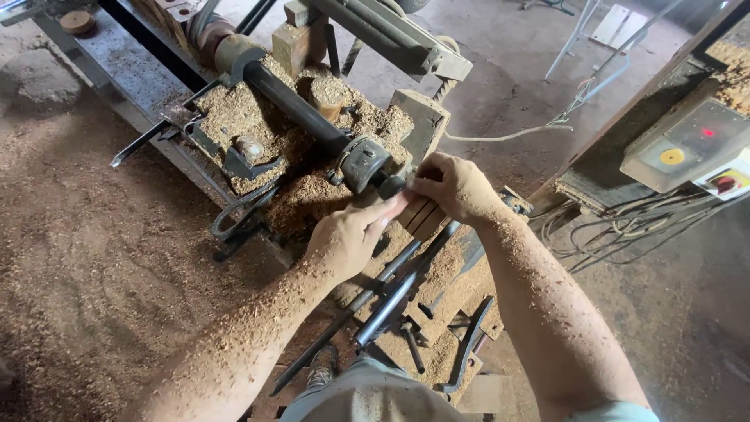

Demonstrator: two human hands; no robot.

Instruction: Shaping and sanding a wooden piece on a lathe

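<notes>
A small round turned wooden piece [423,216] with grooves sits at the end of the dark metal lathe chuck [365,163]. My right hand [453,186] grips this wooden piece from above and the right. My left hand [344,238] reaches in from the lower left, its fingers pressed against the piece and the chuck's end. Both forearms are dusted with sawdust. The dark lathe shaft [293,103] runs up and left from the chuck.
Sawdust piles cover the lathe bed [258,125] and the floor at left. Long metal turning tools [394,293] lie below my hands. A control box with coloured buttons [687,144] and loose cables [625,227] sit at right. A white frame [582,27] stands far back.
</notes>
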